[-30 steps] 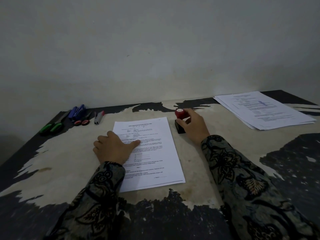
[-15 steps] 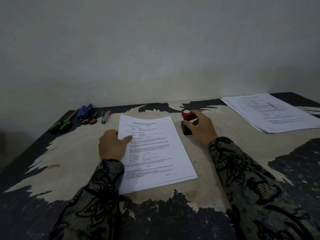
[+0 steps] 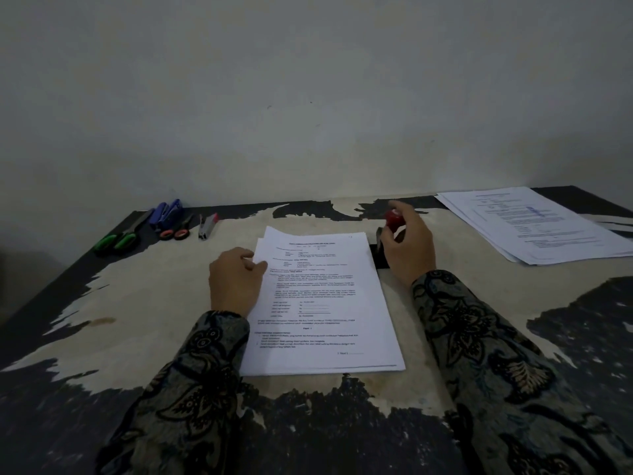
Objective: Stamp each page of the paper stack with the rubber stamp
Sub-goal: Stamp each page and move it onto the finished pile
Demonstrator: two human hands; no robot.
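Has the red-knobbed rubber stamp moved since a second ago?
Yes. The red-knobbed rubber stamp has lifted off the black ink pad, tilted in the right hand.

Left hand (image 3: 234,281) lies palm down, fingers loosely curled, thumb tip out; right hand (image 3: 407,246) raised, fingers curled in a grip; patterned sleeves.

Office desk (image 3: 102,303), scissors (image 3: 118,240), staple remover (image 3: 207,226)

Two bare hands, long dark sleeves (image 3: 479,337) with ornate batik floral pattern, muted gold and black
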